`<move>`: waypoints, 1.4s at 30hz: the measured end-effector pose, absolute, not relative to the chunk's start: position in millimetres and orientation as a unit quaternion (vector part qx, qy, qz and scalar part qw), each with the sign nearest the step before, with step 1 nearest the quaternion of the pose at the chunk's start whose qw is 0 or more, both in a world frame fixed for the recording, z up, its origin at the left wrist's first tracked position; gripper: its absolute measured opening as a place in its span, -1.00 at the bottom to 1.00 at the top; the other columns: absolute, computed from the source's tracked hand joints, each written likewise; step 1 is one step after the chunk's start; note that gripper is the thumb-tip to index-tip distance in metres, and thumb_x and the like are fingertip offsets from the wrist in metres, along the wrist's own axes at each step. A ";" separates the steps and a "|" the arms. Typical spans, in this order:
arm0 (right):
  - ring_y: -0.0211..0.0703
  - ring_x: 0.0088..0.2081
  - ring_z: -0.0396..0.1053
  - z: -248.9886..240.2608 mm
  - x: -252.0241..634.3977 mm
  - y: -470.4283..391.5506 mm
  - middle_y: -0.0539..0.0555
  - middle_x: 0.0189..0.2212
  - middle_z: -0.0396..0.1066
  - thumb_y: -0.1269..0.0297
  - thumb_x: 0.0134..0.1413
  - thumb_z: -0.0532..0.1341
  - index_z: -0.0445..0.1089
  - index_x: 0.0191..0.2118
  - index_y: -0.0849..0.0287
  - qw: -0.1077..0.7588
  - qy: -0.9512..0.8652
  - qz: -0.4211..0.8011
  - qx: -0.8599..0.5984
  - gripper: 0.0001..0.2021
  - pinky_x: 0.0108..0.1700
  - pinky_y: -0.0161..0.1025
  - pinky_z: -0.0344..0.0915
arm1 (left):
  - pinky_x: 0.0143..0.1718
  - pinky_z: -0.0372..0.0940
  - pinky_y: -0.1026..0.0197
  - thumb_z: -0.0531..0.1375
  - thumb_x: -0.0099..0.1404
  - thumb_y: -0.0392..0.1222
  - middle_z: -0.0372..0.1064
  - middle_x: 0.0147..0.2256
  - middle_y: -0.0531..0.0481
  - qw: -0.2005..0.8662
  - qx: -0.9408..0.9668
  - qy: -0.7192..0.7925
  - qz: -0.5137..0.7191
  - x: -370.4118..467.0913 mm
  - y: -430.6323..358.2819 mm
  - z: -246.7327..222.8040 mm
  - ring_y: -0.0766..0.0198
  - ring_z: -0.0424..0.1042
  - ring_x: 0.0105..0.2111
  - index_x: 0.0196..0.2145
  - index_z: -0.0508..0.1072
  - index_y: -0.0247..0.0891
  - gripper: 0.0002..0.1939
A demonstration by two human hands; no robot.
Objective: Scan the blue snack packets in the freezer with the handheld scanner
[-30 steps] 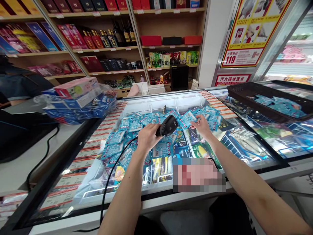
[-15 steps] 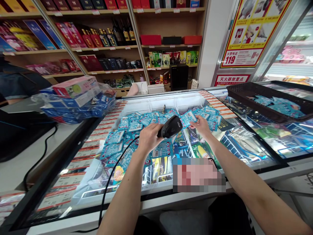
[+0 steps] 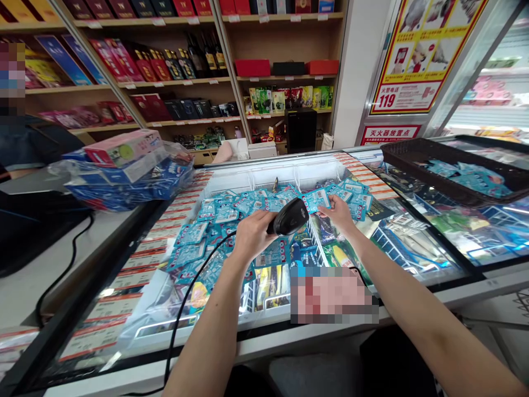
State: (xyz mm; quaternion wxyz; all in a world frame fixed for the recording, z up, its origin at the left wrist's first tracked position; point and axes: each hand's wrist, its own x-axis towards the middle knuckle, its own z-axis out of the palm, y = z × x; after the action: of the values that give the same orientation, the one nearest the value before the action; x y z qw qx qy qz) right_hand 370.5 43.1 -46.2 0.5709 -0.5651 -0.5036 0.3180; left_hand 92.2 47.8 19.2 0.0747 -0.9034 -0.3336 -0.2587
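My left hand (image 3: 254,234) is wrapped round the handle of a black barcode scanner (image 3: 292,216), whose head points right. A black cord (image 3: 194,281) trails from it towards me. Between its thumb and fingers, my right hand (image 3: 339,214) pinches a small blue packet (image 3: 316,200) with a printed barcode label. The packet is just right of the scanner's head. Many similar blue packets (image 3: 192,234) lie spread on the glass top to the left, and some lie beyond my right hand.
A chest freezer (image 3: 397,325) with a glass top stands before me. At right sits a dark basket (image 3: 413,157) holding blue packets. Plastic-wrapped boxes (image 3: 124,165) stand at left, near another person's sleeve (image 3: 25,143). Stocked shelves (image 3: 182,82) line the back. A blurred-out patch covers something near the front edge.
My right hand has shifted the packet slightly, and its label now lies flatter towards the scanner. The scanner stays almost in place. The whole view has drifted a little.
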 end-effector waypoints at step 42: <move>0.06 -0.02 0.19 -35.2 377.6 28.5 0.10 -0.09 0.36 0.07 0.18 0.00 0.44 -0.09 0.01 0.278 -0.699 -0.066 -0.656 -0.66 0.01 0.05 0.05 | -0.29 0.20 0.13 0.16 0.13 -0.11 0.44 -0.22 -0.11 0.169 -0.792 -0.516 -0.280 59.5 71.9 9.6 0.03 0.36 -0.16 -0.11 0.37 -0.19 -0.65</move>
State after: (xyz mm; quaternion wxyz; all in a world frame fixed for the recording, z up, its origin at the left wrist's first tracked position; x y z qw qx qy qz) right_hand 377.6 28.5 -35.2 0.2778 -0.6559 -0.6987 -0.0659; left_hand 59.5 71.9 9.6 0.1687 -0.7918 -0.5160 -0.2798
